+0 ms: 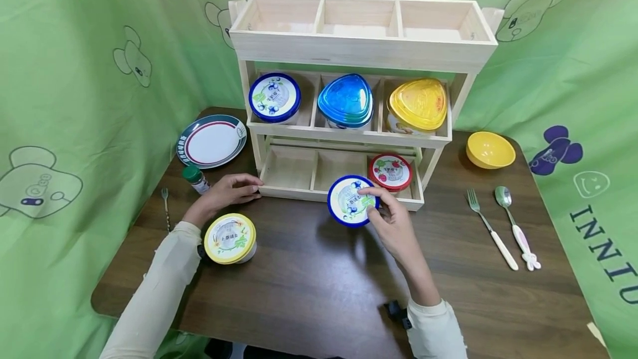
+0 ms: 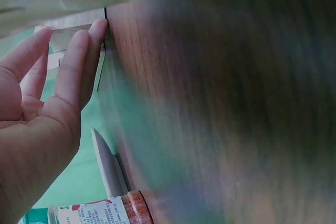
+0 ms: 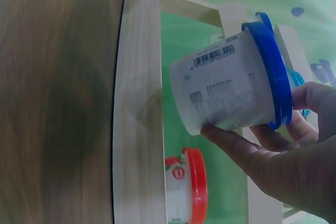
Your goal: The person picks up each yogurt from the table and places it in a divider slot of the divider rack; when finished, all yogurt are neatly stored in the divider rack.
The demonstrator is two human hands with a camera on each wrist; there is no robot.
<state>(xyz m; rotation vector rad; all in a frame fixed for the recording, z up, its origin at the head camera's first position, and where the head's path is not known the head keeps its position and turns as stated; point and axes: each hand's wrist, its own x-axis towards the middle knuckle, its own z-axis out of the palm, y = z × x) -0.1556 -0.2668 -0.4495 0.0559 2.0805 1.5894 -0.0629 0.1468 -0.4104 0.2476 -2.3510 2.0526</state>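
My right hand [image 1: 394,223] grips a white tub with a blue blueberry-print lid [image 1: 351,201], raised in front of the wooden shelf's bottom tier. In the right wrist view, fingers and thumb curl round the tub [image 3: 226,85] at its lid and side, and a barcode shows on its wall. The red-lidded tub [image 1: 391,171] sits just behind it in the bottom right compartment. My left hand [image 1: 229,191] lies at the bottom tier's left front corner, fingers extended and touching the wood. A yellow-lidded tub [image 1: 230,239] stands on the table near my left wrist.
The wooden shelf [image 1: 364,51] holds a blue-lidded tub [image 1: 275,97], a blue triangular-lidded tub [image 1: 346,101] and a yellow-lidded one [image 1: 418,104] midway. Plate [image 1: 211,140], green-capped jar [image 1: 196,178] and small fork [image 1: 166,208] lie left; yellow bowl [image 1: 490,150], fork [image 1: 490,229] and spoon [image 1: 517,229] right.
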